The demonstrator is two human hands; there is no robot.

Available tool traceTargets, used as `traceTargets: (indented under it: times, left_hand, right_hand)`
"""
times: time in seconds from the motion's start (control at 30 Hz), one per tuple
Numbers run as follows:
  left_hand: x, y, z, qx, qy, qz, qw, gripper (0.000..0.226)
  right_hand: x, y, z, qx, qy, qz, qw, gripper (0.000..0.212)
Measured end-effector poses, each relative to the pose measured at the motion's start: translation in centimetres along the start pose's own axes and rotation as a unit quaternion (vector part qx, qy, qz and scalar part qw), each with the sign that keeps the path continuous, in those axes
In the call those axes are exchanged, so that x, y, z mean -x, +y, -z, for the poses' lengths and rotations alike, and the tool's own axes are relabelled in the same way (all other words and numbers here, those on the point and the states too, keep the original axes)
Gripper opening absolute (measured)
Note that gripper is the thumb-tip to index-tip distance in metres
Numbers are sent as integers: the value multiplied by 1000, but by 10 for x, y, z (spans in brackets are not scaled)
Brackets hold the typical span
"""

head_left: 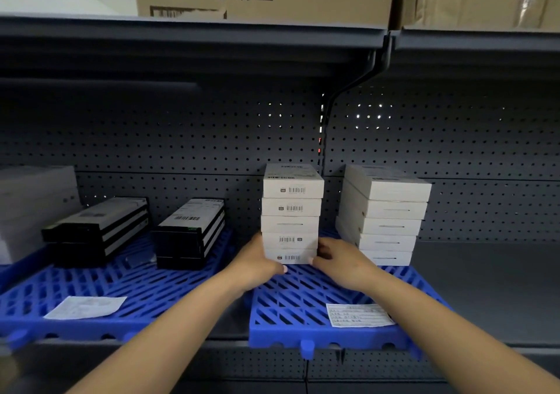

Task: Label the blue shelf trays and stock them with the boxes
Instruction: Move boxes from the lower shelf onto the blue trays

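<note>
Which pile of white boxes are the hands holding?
The left pile of white boxes; both hands grip its bottom. The right pile stands untouched.

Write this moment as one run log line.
both hands gripping white box stack | on right blue tray | label placed

We see glossy blue slatted plastic trays (306,312), matt white cardboard boxes (291,224), paper labels (359,315), and a dark perforated back panel (181,139), probably painted metal.
</note>
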State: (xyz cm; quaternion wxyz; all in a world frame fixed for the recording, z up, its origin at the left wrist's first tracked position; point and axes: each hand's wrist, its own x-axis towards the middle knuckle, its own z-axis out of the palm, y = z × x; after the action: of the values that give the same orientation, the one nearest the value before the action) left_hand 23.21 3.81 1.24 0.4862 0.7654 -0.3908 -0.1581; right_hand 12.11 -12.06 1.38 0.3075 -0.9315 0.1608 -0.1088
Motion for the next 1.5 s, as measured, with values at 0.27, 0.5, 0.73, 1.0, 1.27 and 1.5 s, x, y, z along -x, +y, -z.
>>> traceTargets:
  times: [0.27,0.5,0.73,1.0,1.27,1.5]
  left_hand:
    - [4,7,-1,44,98,-36,994,71]
    - [1,29,-8,65,128,-61,988,70]
    - [7,35,-12,48,133,-52,989,62]
    - [19,29,8,10,126,-18,992,92]
    - [83,12,81,-189,154,-136,960,78]
    - [92,-24,155,-224,153,-154,950,70]
  right_hand:
    - [11,1,14,-33,60,32,997,71]
    - [6,-25,26,-100,95,118,983,76]
    - [10,-32,26,-76,92,132,984,74]
    - [40,-44,39,-67,120,163,977,78]
    - [58,-79,16,-31,144,184,972,70]
    - [40,-125,-46,-16,105,146,984,66]
